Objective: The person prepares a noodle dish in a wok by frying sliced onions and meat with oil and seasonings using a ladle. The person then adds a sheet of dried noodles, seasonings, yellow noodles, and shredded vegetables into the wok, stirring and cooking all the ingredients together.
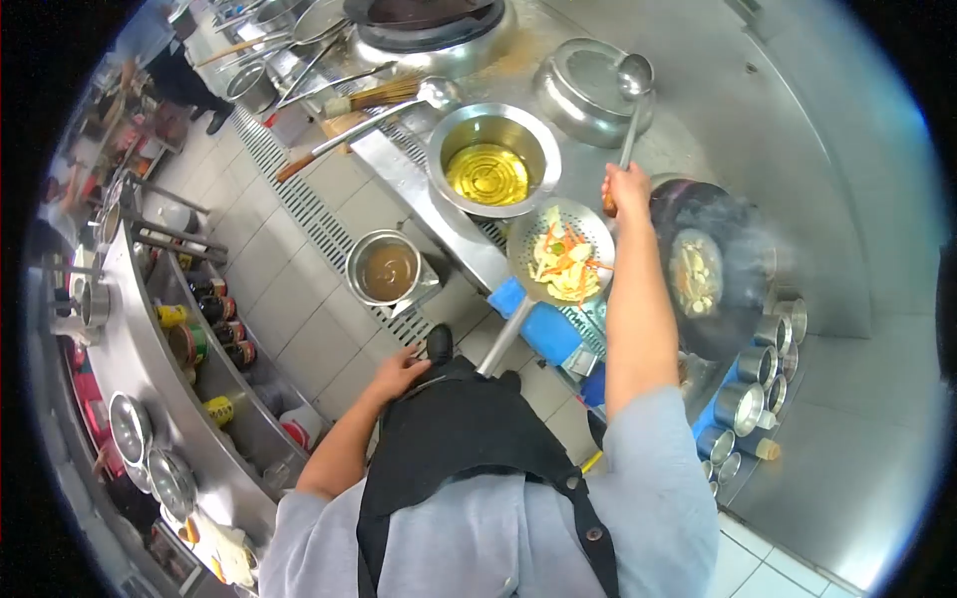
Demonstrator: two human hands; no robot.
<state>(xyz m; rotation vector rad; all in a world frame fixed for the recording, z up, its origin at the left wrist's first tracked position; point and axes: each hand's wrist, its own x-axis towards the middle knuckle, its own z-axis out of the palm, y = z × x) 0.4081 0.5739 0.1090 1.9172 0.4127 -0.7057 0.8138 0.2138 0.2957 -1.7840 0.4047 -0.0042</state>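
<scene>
My right hand (628,189) is closed round the wooden-ended handle of a ladle (635,72), its bowl raised near an upturned steel pan (581,88). Just right of that forearm is a dark wok (716,317), steaming, with pale food (697,271) in liquid at its bottom. A perforated strainer (521,221) holds sliced vegetables, some orange, some pale; its handle points toward my apron. Behind it stands a steel pot (547,140) of yellow oil. My left hand (404,371) hangs by the black apron (469,419), fingers apart, holding nothing.
A pot of brown liquid (387,267) stands left of the strainer. Another ladle (374,125) and a bamboo brush (384,95) lie farther back. Steel seasoning cups (740,407) line the right side. A shelved counter (189,399) runs along the left; another person (179,70) stands far left.
</scene>
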